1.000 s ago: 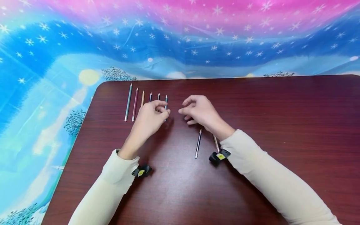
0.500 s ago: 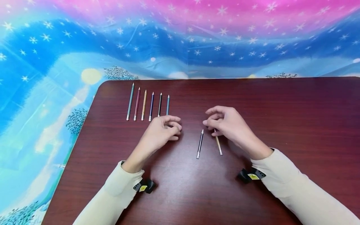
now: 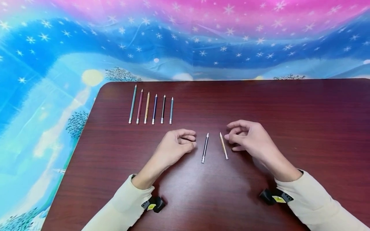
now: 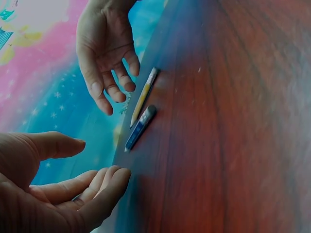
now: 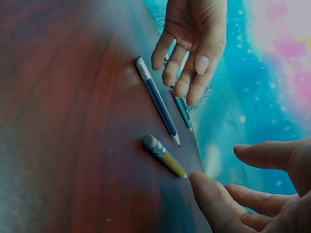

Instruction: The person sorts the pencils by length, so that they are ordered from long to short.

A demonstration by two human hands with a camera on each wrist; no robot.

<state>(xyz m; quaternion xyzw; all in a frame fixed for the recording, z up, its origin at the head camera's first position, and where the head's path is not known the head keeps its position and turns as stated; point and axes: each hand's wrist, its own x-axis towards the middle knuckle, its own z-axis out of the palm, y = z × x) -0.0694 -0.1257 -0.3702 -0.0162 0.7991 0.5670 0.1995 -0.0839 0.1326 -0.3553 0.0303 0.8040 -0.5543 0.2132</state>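
Note:
Two short pencils lie apart on the table between my hands: a dark blue pencil (image 3: 205, 148) and a yellow pencil (image 3: 224, 146). My left hand (image 3: 176, 146) is left of the dark pencil, fingers loosely bent, holding nothing. Just right of the yellow pencil is my right hand (image 3: 254, 138), its fingers relaxed and holding nothing. In the left wrist view, a gap shows between the left thumb (image 4: 58, 145) and fingers. The right wrist view shows the yellow pencil (image 5: 165, 156) close to the right fingertips, with the dark pencil (image 5: 158, 102) beyond it.
Several pencils stand in a row at the back left, points away from me, from a long green pencil (image 3: 132, 104) down to a short blue pencil (image 3: 171, 110). The brown wooden table (image 3: 289, 106) meets a snowflake-patterned cloth (image 3: 216, 41) behind.
Both hands have come back from near the row of pencils toward me, the right also moving rightward. The yellow pencil is uncovered now. No pencil has visibly moved.

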